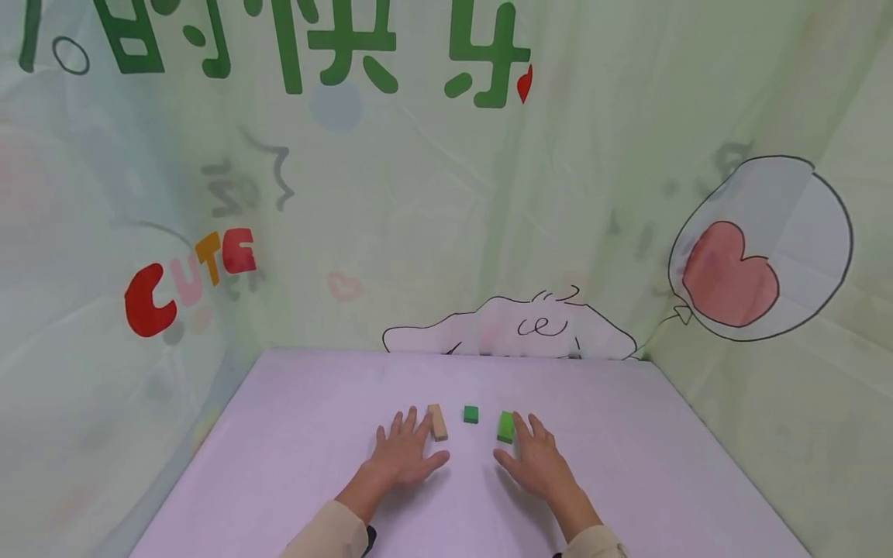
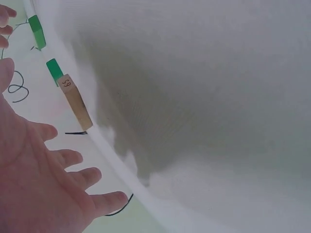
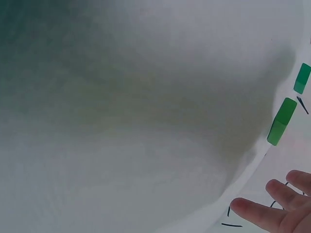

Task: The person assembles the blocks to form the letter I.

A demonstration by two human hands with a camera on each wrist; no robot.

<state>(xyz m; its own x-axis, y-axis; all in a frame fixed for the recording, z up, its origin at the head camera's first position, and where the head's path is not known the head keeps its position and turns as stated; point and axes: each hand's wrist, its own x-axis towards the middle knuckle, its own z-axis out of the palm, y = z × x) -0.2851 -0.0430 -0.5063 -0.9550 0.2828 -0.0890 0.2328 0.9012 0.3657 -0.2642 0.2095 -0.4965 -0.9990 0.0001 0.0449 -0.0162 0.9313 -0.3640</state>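
Note:
Three small blocks sit in a loose row on the table: a tan wooden block point(image 1: 437, 423) at left, a dark green cube-like block point(image 1: 470, 415) in the middle, a bright green block point(image 1: 505, 427) at right. My left hand point(image 1: 403, 457) is spread just left of the tan block, its fingers straight and holding nothing. Beside the bright green block, my right hand point(image 1: 537, 463) is also spread and holds nothing. Dark marks show on the end of the wooden block point(image 2: 75, 103) in the left wrist view. The right wrist view has the bright green block point(image 3: 282, 121) beyond the fingertips.
The pale lilac table point(image 1: 293, 434) meets a printed cloth backdrop point(image 1: 418, 217) at its far edge. Cloth also hangs along the left and right sides, with a balloon drawing point(image 1: 802, 232) on the right.

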